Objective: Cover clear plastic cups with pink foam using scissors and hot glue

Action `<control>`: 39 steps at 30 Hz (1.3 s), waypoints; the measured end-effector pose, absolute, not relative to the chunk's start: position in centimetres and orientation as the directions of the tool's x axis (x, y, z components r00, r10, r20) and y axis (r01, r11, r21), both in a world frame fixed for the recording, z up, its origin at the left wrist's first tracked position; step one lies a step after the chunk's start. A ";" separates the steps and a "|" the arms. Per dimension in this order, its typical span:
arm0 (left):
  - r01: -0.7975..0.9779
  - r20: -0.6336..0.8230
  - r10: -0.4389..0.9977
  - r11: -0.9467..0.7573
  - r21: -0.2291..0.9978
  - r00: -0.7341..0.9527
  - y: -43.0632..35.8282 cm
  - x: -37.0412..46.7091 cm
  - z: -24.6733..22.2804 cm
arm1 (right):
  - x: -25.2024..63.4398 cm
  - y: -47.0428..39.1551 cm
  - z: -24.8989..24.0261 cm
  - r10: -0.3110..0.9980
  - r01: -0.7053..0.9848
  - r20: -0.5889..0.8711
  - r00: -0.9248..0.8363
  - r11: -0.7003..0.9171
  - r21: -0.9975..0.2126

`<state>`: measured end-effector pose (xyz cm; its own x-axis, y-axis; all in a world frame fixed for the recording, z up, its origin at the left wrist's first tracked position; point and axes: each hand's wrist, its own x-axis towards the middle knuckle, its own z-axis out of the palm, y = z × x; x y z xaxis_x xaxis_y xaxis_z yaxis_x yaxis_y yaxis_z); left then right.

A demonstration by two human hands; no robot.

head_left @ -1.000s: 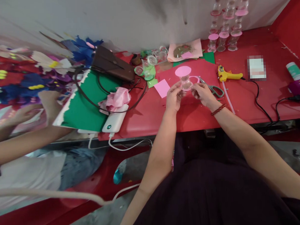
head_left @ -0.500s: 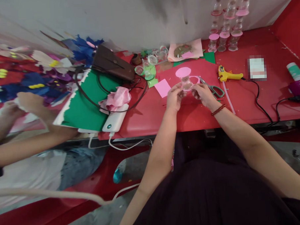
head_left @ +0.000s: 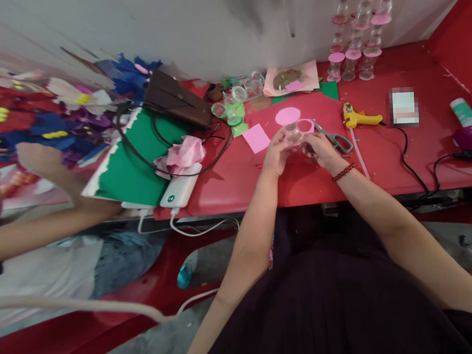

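Observation:
Both of my hands hold a small clear plastic piece point(head_left: 293, 135) over red sheets point(head_left: 262, 115). A round pink disc point(head_left: 288, 116) sits at its far end. My left hand point(head_left: 279, 153) grips the piece from the left, my right hand point(head_left: 316, 146) from the right, fingers closed on its rim. Just beyond my right hand is a pink paper with a round hole point(head_left: 311, 125), beside grey-green scissors point(head_left: 341, 142). A pink paper square point(head_left: 257, 138) lies left of my left hand.
A yellow glue gun point(head_left: 362, 120) with a black cord lies right. Stacked clear pieces with pink discs point(head_left: 352, 54) stand by the wall. Left are a green sheet point(head_left: 134, 166), a power bank point(head_left: 181, 190), a brown purse point(head_left: 178, 100) and another person's arms point(head_left: 38, 227).
The clear piece with the pink disc has tilted slightly in my hands. At the left, the other person's hands have moved apart.

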<state>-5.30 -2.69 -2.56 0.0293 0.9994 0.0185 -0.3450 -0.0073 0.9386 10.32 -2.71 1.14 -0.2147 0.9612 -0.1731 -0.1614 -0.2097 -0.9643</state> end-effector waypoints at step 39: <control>-0.229 0.185 0.982 -0.189 0.955 -0.037 -2.2 -5.1 -3.6 | 10.4 -1.9 0.5 0.980 -0.217 -0.127 -0.153 -0.158 -0.963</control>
